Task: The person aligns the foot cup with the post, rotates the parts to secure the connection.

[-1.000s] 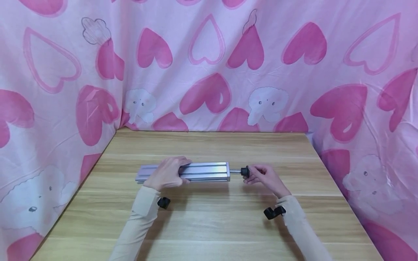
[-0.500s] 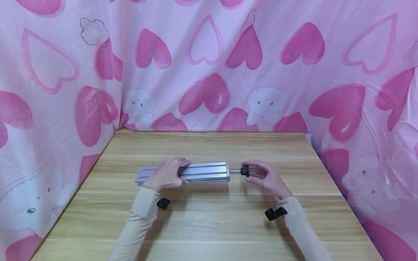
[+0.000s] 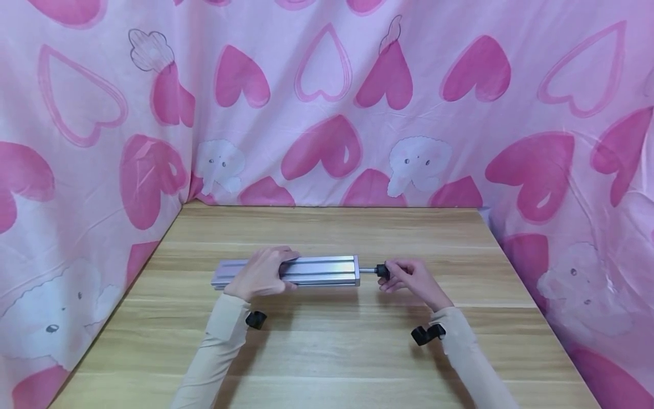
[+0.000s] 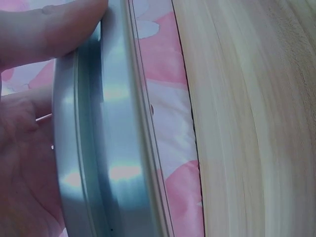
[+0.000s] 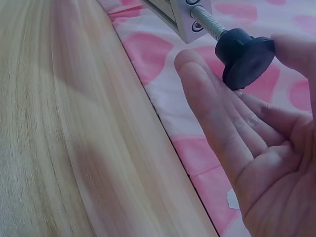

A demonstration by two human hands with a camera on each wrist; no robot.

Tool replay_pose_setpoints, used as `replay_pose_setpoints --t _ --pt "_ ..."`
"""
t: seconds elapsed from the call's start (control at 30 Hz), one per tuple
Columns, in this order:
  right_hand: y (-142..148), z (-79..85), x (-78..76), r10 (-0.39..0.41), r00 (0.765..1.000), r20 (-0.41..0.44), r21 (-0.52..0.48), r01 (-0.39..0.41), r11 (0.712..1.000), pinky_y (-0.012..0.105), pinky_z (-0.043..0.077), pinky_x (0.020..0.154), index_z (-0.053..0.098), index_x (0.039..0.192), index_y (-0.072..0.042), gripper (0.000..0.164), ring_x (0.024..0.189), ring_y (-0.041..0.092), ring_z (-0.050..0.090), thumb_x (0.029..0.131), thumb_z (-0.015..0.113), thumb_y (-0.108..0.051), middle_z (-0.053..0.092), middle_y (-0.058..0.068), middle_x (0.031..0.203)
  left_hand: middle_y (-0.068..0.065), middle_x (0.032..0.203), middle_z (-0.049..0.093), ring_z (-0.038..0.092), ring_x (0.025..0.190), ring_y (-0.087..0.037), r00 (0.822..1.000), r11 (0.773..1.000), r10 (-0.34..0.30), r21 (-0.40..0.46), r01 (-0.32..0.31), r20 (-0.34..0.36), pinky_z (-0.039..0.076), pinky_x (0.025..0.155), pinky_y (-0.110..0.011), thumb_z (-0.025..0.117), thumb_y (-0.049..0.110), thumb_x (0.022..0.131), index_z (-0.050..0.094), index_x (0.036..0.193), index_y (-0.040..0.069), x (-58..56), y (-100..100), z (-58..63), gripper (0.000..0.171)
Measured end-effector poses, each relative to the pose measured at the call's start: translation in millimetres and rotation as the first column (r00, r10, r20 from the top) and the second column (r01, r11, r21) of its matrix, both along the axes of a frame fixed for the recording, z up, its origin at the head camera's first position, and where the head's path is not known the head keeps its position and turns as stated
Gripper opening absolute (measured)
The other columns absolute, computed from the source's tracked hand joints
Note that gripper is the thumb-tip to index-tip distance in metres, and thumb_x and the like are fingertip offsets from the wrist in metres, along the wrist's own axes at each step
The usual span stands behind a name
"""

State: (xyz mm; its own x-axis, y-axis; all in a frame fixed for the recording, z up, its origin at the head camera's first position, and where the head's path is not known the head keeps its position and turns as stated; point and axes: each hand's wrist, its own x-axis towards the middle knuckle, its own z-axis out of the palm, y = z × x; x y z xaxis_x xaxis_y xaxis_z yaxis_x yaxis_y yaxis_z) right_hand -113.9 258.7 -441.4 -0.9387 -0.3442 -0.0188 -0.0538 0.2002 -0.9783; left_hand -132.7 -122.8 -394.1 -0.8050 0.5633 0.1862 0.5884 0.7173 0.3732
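A silver aluminium extrusion profile (image 3: 322, 269) with long grooves is held up over the wooden table, lying roughly level. My left hand (image 3: 263, 272) grips it near its left part, thumb and fingers on opposite sides; the left wrist view shows the grooved profile (image 4: 106, 133) close up against that hand. From the profile's right end plate sticks a threaded stud (image 5: 210, 23) with a black levelling foot (image 5: 247, 58) on it. My right hand (image 3: 411, 278) pinches the foot at its rim. In the right wrist view several fingers (image 5: 212, 108) reach below it.
The wooden table (image 3: 327, 352) spreads under both hands. Pink heart-print cloth (image 3: 322, 102) hangs behind it and at both sides. A black wrist mount (image 3: 428, 334) sits at the right cuff, and another black mount (image 3: 256, 320) at the left.
Half a second ago my right hand's fingers were spread around the foot; now they pinch it again, as one second ago. My left hand and the profile stay almost in place.
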Motion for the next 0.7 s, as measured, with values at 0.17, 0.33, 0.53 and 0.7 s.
replay_pose_setpoints --t 0.17,0.33,0.53,0.7 --pt "2.3 1.1 5.5 0.005 0.997 -0.075 0.002 -0.004 1.0 0.029 0.058 0.09 0.057 0.138 0.003 0.043 0.106 0.032 0.073 0.104 0.055 -0.025 0.068 0.026 0.125 -0.011 0.123 0.072 0.069 0.111 -0.027 1.0 1.0 0.011 0.007 -0.011 0.01 0.055 0.096 -0.048 0.085 0.027 0.069 0.07 0.127 0.005 0.0 -0.9 0.0 0.064" --pt "4.4 0.1 8.7 0.021 0.988 -0.15 -0.041 -0.028 0.999 0.025 0.052 0.1 0.049 0.148 -0.004 0.063 0.122 0.02 0.065 0.091 0.074 -0.009 0.056 0.021 0.144 -0.012 0.125 0.071 0.068 0.114 -0.029 0.999 1.0 0.016 0.006 -0.017 0.029 0.053 0.099 -0.048 0.086 0.027 0.07 0.069 0.128 0.006 -0.7 -0.8 0.0 0.064" --pt "3.8 0.0 5.5 -0.028 0.989 -0.142 -0.003 0.028 1.0 0.03 0.059 0.089 0.061 0.134 0.001 0.042 0.101 0.017 0.074 0.096 0.069 -0.015 0.071 0.019 0.121 -0.011 0.124 0.071 0.068 0.113 -0.028 1.0 1.0 0.007 0.005 -0.007 0.02 0.054 0.098 -0.048 0.085 0.027 0.069 0.069 0.128 0.006 -1.1 0.2 0.3 0.065" --pt "0.6 0.3 2.2 -0.039 0.998 -0.048 0.042 0.041 0.998 0.042 0.062 0.076 0.068 0.114 0.005 0.04 0.08 0.026 0.076 0.104 0.056 -0.032 0.076 0.018 0.094 -0.012 0.124 0.071 0.068 0.112 -0.028 1.0 1.0 -0.002 -0.004 0.002 0.009 0.054 0.096 -0.047 0.084 0.028 0.069 0.069 0.128 0.006 -1.3 1.6 0.3 0.066"
